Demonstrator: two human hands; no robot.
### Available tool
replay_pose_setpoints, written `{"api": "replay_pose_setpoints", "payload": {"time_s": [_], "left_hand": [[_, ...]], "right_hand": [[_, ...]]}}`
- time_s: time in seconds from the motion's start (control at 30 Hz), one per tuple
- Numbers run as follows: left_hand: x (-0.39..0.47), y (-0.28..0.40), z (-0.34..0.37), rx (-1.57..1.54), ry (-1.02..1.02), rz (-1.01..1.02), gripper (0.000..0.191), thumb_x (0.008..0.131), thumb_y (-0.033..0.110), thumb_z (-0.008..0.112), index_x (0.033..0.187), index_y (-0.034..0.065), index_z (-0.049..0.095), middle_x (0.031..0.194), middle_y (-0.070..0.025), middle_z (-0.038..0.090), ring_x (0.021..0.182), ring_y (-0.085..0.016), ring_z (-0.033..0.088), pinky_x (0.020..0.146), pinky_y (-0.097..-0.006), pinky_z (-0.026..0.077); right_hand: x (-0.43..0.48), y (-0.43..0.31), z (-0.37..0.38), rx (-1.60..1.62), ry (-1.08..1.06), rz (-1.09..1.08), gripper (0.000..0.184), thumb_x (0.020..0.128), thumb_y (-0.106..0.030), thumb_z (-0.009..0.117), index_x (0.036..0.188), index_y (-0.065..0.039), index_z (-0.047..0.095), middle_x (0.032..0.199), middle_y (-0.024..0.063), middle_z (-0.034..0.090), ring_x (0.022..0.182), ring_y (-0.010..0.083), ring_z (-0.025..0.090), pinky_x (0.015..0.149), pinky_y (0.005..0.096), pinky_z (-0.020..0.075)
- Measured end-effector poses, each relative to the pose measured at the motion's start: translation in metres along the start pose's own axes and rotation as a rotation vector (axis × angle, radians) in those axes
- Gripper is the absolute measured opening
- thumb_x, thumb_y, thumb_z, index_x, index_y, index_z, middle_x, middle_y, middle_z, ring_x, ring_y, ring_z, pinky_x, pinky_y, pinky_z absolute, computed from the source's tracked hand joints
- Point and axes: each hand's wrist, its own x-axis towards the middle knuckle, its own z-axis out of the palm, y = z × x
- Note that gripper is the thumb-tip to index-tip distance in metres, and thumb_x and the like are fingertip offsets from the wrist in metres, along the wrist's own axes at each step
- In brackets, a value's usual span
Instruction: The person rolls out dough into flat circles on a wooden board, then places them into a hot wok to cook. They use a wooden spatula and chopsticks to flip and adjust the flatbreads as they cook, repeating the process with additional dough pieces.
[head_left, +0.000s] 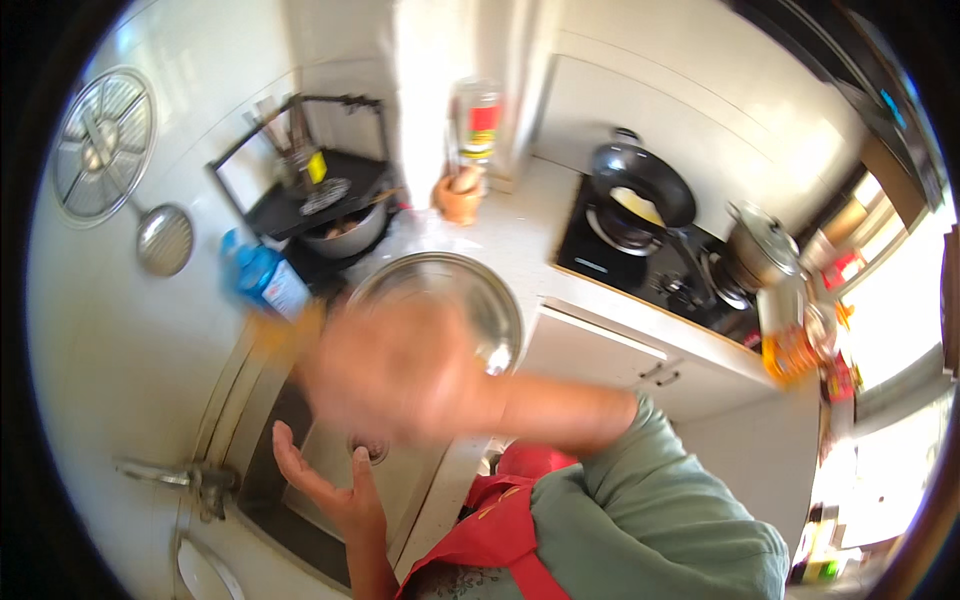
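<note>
My right hand is raised close to the camera and badly blurred, over the edge of the kitchen sink; whether its fingers hold anything cannot be told. Behind it a round stainless steel basin rests on the counter, partly covered by the hand. Over the sink, lower left, my left hand is held with thumb and fingers apart and nothing in it. An orange-yellow blurred thing shows at the sink's back edge, just beside the right hand.
A metal faucet stands left of the sink. Behind are a blue bottle, a black rack over a pot, and a wooden mortar. On the right, a black wok and a lidded pot sit on the gas stove.
</note>
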Motion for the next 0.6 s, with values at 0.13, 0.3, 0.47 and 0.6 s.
{"api": "replay_pose_setpoints", "payload": {"time_s": [0.13,0.3,0.47,0.6], "left_hand": [[-0.033,-0.006,0.035,-0.663,-0.407,-0.118,0.045,0.092,0.029,0.045,0.126,0.0021,0.034,0.112,-0.0131,0.051,0.100,-0.021,0.051,0.087,-0.0331,0.041],[-0.072,0.051,0.073,-0.874,-0.567,-0.306,0.032,0.097,0.038,0.033,0.105,0.0077,0.037,0.088,-0.0058,0.050,0.085,-0.016,0.050,0.084,-0.0349,0.041],[-0.086,0.127,0.116,-1.469,-0.657,-0.601,0.032,0.097,0.042,0.028,0.093,0.0108,0.035,0.082,-0.0091,0.052,0.082,-0.023,0.054,0.092,-0.0419,0.037],[-0.113,0.162,0.181,-1.290,-0.956,-0.330,0.037,0.097,0.039,0.029,0.112,0.0050,0.036,0.110,-0.0156,0.049,0.106,-0.023,0.048,0.095,-0.0383,0.035]], "right_hand": [[-0.055,-0.077,-0.039,0.142,-0.149,0.278,0.021,0.073,-0.011,0.064,0.089,0.001,0.060,0.077,0.0099,0.057,0.057,0.0205,0.058,0.047,0.0287,0.0471],[-0.086,-0.072,-0.117,-0.193,-0.343,0.513,0.033,0.082,-0.023,0.061,0.106,0.000,0.054,0.092,0.0121,0.058,0.073,0.0264,0.060,0.066,0.0351,0.0498],[-0.148,-0.092,-0.192,0.224,-0.635,1.328,0.038,0.088,-0.027,0.055,0.115,-0.002,0.044,0.104,0.0195,0.055,0.083,0.0370,0.058,0.071,0.0431,0.0481],[-0.182,-0.088,-0.252,-0.135,-0.442,1.343,0.032,0.089,-0.024,0.052,0.114,-0.005,0.043,0.095,0.0183,0.057,0.085,0.0385,0.057,0.067,0.0456,0.0471]]}}
